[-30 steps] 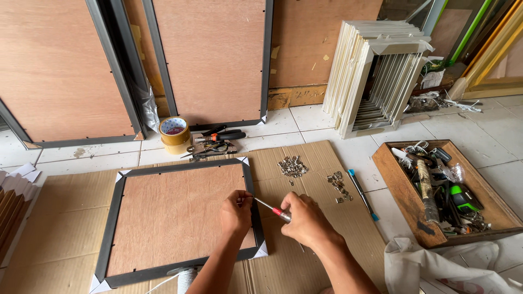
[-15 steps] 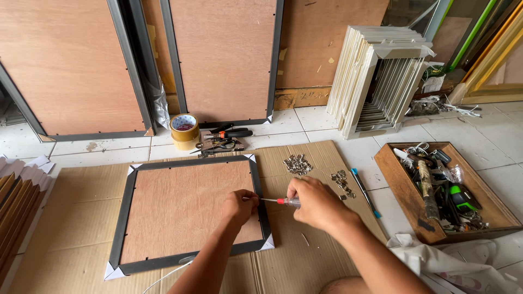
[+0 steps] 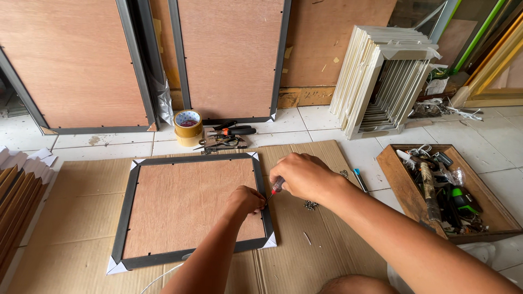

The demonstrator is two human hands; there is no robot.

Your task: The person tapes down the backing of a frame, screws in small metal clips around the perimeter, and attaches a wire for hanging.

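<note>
a dark-framed picture frame [image 3: 126, 218] lies face down on flattened cardboard [image 3: 305, 256], its smooth brown backing board up, its long axis running left to right across the view. white paper protectors cap all four corners. the left hand [image 3: 245, 199] rests curled on the backing board by the frame's right rail, fingers folded under; whether they pinch anything cannot be told. the right hand [image 3: 305, 175] is clamped round a small red-handled screwdriver [image 3: 276, 188], whose shaft slants down and left toward the right rail, tip just beside the left hand. a little heap of metal fittings [image 3: 310, 205] lies on the cardboard near the right wrist. one roll of tan tape [image 3: 188, 127] stands behind the frame; one wooden box of tools [image 3: 490, 218] sits to the right.
</note>
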